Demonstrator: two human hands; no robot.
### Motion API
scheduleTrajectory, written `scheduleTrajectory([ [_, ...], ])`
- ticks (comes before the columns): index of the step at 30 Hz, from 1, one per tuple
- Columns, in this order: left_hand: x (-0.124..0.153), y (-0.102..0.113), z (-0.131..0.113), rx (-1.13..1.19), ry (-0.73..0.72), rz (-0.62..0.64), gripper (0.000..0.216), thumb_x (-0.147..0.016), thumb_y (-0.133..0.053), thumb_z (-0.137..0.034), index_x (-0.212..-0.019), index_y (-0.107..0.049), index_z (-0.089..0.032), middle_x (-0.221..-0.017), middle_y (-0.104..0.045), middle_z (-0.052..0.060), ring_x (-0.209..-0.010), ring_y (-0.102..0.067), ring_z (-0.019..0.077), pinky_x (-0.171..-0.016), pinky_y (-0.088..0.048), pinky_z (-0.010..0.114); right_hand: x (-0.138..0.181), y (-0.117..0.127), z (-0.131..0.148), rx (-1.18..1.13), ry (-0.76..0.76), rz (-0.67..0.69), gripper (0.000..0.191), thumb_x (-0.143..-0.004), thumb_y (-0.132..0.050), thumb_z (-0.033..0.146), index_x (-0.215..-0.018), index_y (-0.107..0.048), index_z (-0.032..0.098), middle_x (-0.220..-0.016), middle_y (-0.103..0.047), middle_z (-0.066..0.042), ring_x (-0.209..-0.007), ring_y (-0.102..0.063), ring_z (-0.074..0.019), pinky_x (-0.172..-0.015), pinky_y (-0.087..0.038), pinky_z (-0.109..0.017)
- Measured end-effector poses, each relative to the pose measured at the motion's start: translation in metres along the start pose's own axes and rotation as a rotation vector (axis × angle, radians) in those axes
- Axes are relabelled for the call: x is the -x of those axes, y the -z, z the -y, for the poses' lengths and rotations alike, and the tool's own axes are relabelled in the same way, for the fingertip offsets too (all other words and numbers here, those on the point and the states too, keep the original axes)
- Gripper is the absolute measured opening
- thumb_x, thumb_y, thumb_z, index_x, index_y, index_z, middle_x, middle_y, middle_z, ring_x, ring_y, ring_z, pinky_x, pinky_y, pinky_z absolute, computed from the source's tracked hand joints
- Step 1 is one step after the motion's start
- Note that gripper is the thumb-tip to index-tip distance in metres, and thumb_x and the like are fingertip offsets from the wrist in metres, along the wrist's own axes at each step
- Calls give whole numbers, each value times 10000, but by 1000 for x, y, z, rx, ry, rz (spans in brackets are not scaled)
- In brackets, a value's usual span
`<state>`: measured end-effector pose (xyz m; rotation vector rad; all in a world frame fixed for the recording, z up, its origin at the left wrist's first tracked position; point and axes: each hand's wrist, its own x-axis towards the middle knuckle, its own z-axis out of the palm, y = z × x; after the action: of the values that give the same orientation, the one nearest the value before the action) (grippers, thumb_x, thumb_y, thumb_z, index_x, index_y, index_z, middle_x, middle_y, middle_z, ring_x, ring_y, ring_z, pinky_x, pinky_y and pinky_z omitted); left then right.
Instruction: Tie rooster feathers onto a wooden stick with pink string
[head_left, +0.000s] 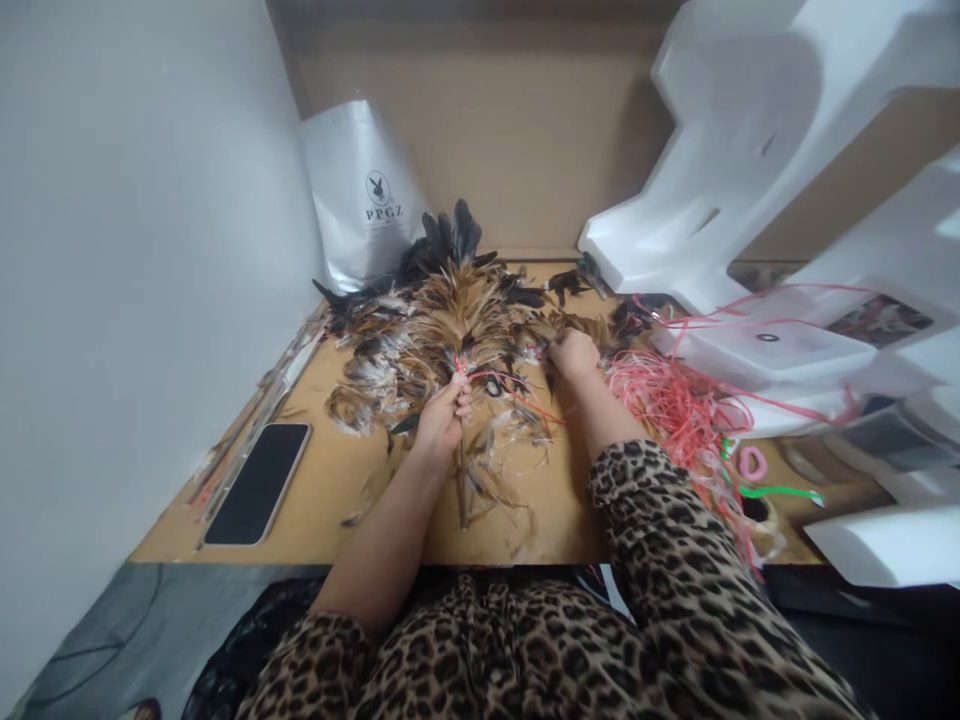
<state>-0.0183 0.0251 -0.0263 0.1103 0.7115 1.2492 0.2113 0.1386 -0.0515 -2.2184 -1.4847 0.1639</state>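
My left hand (442, 412) is closed round the thin stick (463, 495) of a feather duster (457, 310), just below its feathers. Brown and black plumes fan out above the fingers, away from me. Red plastic string (460, 366) is wound at the base of the plumes, and a strand trails off to the right. My right hand (575, 355) is over loose brown feathers (581, 325) to the right, its fingers curled together. What lies between those fingertips is hidden.
Loose feathers (375, 365) cover the table's middle. A phone (259, 485) lies front left, with a silver bag (364, 200) behind. On the right are tangled red string (671, 410), a pink ring (753, 462), a green strip (784, 493) and white foam pieces (720, 160).
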Motion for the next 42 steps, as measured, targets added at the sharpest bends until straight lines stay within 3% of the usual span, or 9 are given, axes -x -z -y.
scheduleTrajectory([
  [3,0,0,0,5,-6,-8,138,-863,-497,-86,-728,-525,-99,-612,-453,-13,-431,-350,-7,-351,-218,69,-1,5,-10,-231,-38,-43,152,-687,-570,269,-734,-669,164,-769,-675,-100,-781,-628,-214,-712,-461,-295],
  [6,-2,1,2,0,-32,-8,144,-851,-525,-94,-706,-526,-92,-608,-453,-13,-422,-345,-11,-345,-204,74,3,16,-15,-708,-70,-6,166,-651,-606,316,-600,-579,160,-542,-558,-14,-529,-509,-120,-535,-402,-233],
  [10,-4,4,5,-45,-78,3,129,-807,-600,-119,-696,-538,-93,-610,-475,-10,-429,-350,-7,-350,-205,85,29,40,0,-1313,-21,313,333,-569,-718,380,-598,-446,192,-460,-335,86,-395,-242,-42,-378,-211,-180],
  [13,-5,6,9,-96,-123,34,131,-766,-655,-144,-701,-556,-90,-612,-508,-1,-441,-370,-2,-365,-224,93,63,53,25,-1511,90,499,407,-557,-764,389,-611,-410,197,-505,-318,78,-427,-251,-43,-384,-199,-168],
  [18,-4,6,13,-154,-185,28,141,-752,-668,-167,-694,-570,-84,-591,-539,9,-439,-380,7,-377,-216,113,106,36,61,-1426,168,513,349,-572,-739,428,-629,-487,194,-551,-433,46,-509,-387,-76,-506,-353,-217],
  [24,-1,4,17,-201,-246,32,107,-729,-672,-165,-711,-598,-90,-595,-568,12,-451,-403,20,-401,-223,141,110,2,68,-1296,212,519,298,-604,-714,440,-666,-576,183,-606,-537,35,-528,-421,-75,-534,-347,-213],
  [28,0,4,20,-230,-267,42,116,-718,-674,-176,-703,-601,-87,-587,-583,17,-446,-416,27,-410,-229,154,111,1,69,-1307,239,488,269,-594,-725,408,-658,-603,177,-647,-577,25,-605,-490,-92,-626,-399,-229],
  [34,0,5,23,-249,-334,63,300,-704,-702,-371,-739,-619,-85,-603,-605,35,-459,-449,45,-420,-255,173,113,1,68,-1271,255,476,264,-599,-718,411,-669,-624,175,-689,-608,14,-664,-527,-105,-697,-423,-246],
  [42,-3,7,25,-286,-364,57,215,-641,-747,-258,-711,-638,-85,-587,-585,7,-444,-403,17,-411,-233,157,112,-4,67,-1243,277,469,282,-607,-710,433,-681,-620,176,-700,-613,6,-672,-537,-111,-711,-438,-251],
])
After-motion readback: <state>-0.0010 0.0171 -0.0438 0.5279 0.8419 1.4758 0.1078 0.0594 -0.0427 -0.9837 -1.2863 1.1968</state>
